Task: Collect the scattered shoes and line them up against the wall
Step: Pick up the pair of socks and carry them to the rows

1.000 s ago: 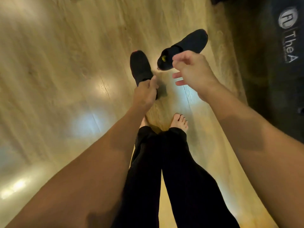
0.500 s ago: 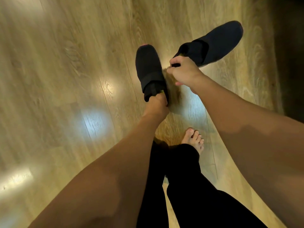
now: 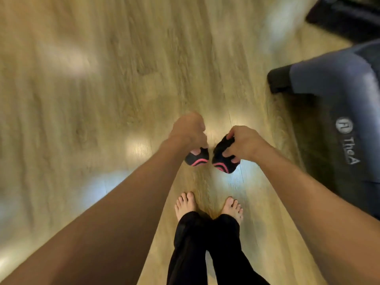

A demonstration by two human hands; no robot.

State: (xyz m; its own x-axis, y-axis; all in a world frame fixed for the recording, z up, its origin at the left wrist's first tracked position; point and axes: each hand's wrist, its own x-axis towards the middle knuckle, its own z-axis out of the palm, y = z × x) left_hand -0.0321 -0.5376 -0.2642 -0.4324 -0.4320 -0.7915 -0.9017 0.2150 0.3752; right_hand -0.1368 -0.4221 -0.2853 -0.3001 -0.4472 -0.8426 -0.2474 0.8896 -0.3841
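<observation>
Two black shoes with pink stripes on the soles hang above the wooden floor, one in each hand. My left hand (image 3: pixel 190 130) grips the left shoe (image 3: pixel 197 159), of which only the end below my fingers shows. My right hand (image 3: pixel 243 143) grips the right shoe (image 3: pixel 222 156) by its opening, sole end pointing down toward me. The two shoes hang side by side, a small gap between them. No wall is in view.
A dark grey machine base (image 3: pixel 337 103) with white lettering fills the right side, and another dark object (image 3: pixel 349 15) lies at the top right. My bare feet (image 3: pixel 207 206) stand on the floor just below the shoes. Wooden floor (image 3: pixel 102 79) stretches left and ahead.
Both shoes have come up off the floor and now hang from my hands, soles showing. The view has swung, bringing the grey machine base back in at the right.
</observation>
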